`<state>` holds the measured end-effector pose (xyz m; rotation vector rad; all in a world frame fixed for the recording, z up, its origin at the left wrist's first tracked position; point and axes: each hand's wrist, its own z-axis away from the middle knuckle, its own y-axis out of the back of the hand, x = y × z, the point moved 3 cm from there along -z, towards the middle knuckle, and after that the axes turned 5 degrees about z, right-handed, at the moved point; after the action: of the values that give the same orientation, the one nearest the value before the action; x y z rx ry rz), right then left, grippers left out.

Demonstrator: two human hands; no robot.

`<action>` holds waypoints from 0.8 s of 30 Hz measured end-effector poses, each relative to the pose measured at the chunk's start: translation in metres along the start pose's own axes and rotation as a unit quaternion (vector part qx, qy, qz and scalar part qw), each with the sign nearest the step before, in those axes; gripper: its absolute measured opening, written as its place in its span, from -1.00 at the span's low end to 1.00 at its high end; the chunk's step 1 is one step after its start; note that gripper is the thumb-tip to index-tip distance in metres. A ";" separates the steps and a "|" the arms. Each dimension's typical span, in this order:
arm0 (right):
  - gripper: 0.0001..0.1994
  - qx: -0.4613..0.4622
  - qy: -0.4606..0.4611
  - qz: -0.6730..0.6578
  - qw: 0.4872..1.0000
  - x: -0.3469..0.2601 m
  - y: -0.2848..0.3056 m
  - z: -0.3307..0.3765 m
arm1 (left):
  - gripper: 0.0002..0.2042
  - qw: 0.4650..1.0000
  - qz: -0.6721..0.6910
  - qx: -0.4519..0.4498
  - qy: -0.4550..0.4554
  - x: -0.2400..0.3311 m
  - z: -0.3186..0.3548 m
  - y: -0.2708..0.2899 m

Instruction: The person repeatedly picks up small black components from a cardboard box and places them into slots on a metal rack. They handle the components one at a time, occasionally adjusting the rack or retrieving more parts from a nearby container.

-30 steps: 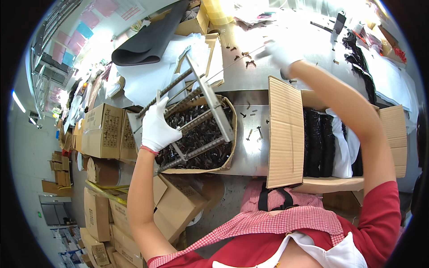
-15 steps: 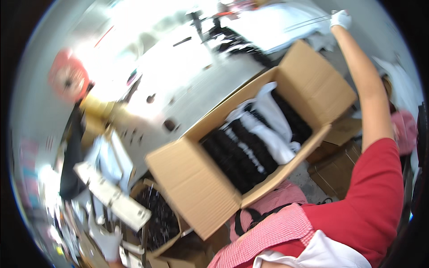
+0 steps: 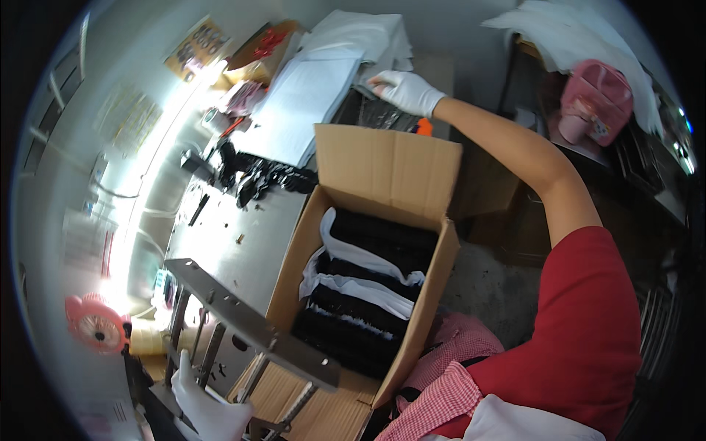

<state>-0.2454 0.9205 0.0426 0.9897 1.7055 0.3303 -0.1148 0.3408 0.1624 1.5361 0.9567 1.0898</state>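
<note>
From afar, I see the dark plastic [image 3: 382,115] at six o'clock of the right hand [image 3: 406,92], the nearer one; whether its bent fingers pinch anything, I cannot tell. The left hand [image 3: 209,406] grips the metal frame [image 3: 252,321], whose long bar runs from ten to four o'clock; the left wrist is cut off.

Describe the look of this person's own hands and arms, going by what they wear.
The left hand wears a white glove with no markings that show. The right hand wears a matching white glove. Its forearm is uncovered, up to a plain red short sleeve. The left sleeve is out of view.
</note>
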 end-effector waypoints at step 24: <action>-0.30 0.448 -0.421 -0.339 0.712 -0.119 0.194 0.817 | -0.32 0.695 0.043 -0.090 -0.712 0.210 0.054 -0.246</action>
<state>0.5780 0.7461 -0.0611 0.8379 1.1542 -1.3776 -0.0173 0.5746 -0.0456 1.6563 -0.3249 -0.1850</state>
